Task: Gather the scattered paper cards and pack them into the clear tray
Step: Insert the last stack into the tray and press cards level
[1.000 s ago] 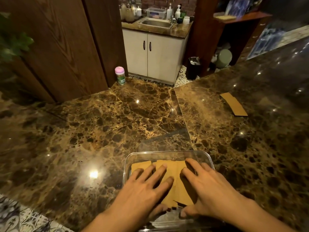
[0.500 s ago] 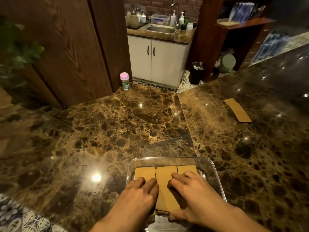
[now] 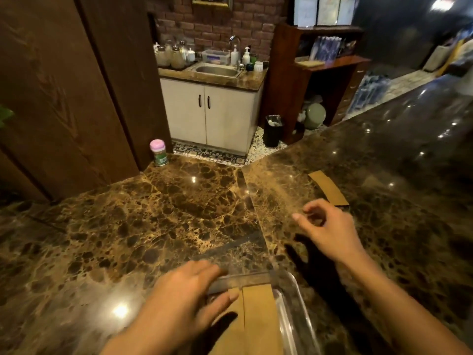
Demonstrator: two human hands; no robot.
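A clear tray (image 3: 294,298) sits on the marble counter at the bottom of the view, with brown paper cards (image 3: 258,319) lying flat inside it. My left hand (image 3: 184,301) hovers over the tray's left side with relaxed fingers and holds nothing. My right hand (image 3: 325,229) is raised above the counter to the right of the tray, fingers loosely curled and empty. Just beyond its fingertips a loose brown card (image 3: 329,187) lies flat on the counter.
A small jar with a pink lid (image 3: 158,152) stands at the counter's far left corner beside a dark wooden panel (image 3: 64,98). Beyond the counter edge are a white sink cabinet (image 3: 212,114), a black bin (image 3: 273,130) and wooden shelves (image 3: 330,70).
Both hands have lifted off the cards in the tray. My right hand has moved up and to the right toward the loose card. The view has tilted up, so the tray sits lower.
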